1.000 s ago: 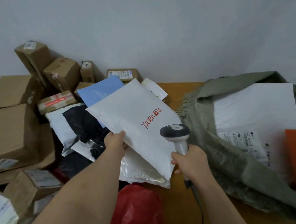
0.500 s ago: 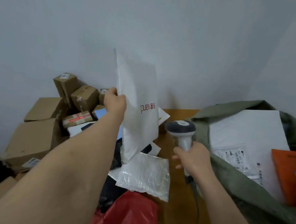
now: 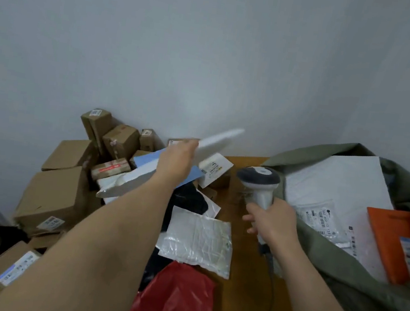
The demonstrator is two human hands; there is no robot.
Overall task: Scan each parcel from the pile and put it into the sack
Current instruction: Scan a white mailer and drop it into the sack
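Stacking against wall at far left: brown cardboard boxes [image 3: 56, 189] with white shipping labels. Left hand [image 3: 178, 159] raised above pile, fingers gripping flat white plastic mailer parcel [image 3: 217, 139], seen edge-on, blurred, tilted up toward right. Below forearm: blue flat envelope [image 3: 145, 161], clear crinkled plastic pouch [image 3: 198, 238], red plastic bag [image 3: 176, 299] on brown wooden table [image 3: 234, 302]. Right hand [image 3: 275, 220] curled around handle of grey-headed white barcode scanner [image 3: 260, 186], upright, cable trailing down. Far right: olive green fabric sack [image 3: 334, 271], mouth open, holding large white mailer [image 3: 338, 183] and orange packet [image 3: 394, 237].
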